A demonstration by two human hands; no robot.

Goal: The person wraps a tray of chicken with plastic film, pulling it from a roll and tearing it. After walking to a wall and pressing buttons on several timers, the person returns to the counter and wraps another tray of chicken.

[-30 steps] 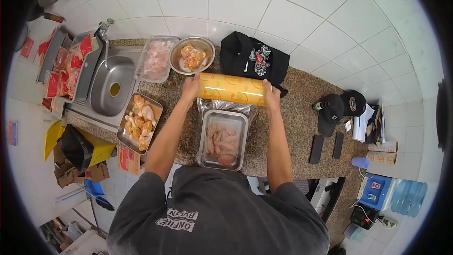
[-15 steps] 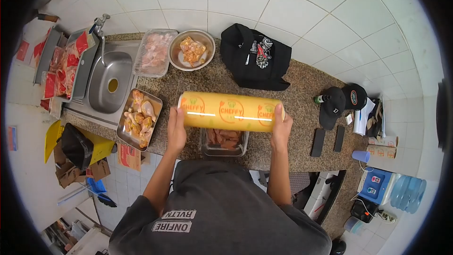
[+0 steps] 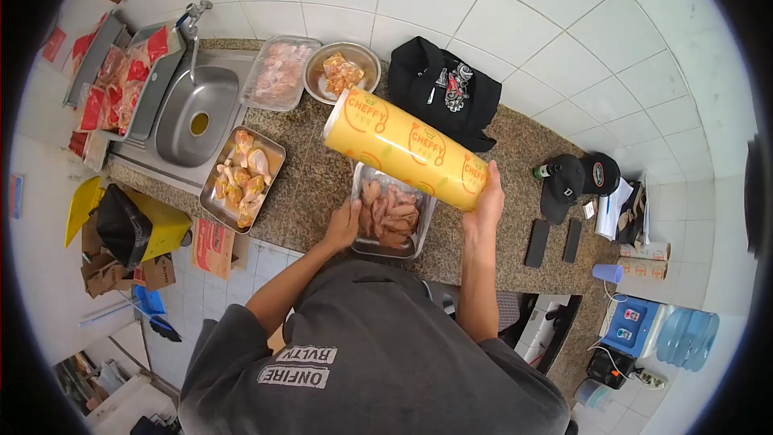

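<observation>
A large yellow roll (image 3: 415, 147) printed "CHEFFY" slants over the granite counter, its left end raised toward the wall. My right hand (image 3: 484, 201) grips the roll's right end. At the near left edge of a metal tray of raw meat strips (image 3: 392, 213), my left hand (image 3: 344, 224) is off the roll, with its fingers close together at the rim; whether they pinch it is too small to tell. The roll hides the tray's upper right part. A tray of seasoned chicken pieces (image 3: 241, 180) lies further left.
Behind stand a steel bowl with chicken (image 3: 342, 71), a clear container of meat (image 3: 279, 74) and a black bag (image 3: 444, 93). The sink (image 3: 198, 115) is at left. Caps (image 3: 564, 188) and two dark phones (image 3: 536, 242) lie at right.
My left hand has let go of the roll and moved down to the meat tray. The roll has tilted, its left end rising, still in my right hand. The view has shifted slightly.
</observation>
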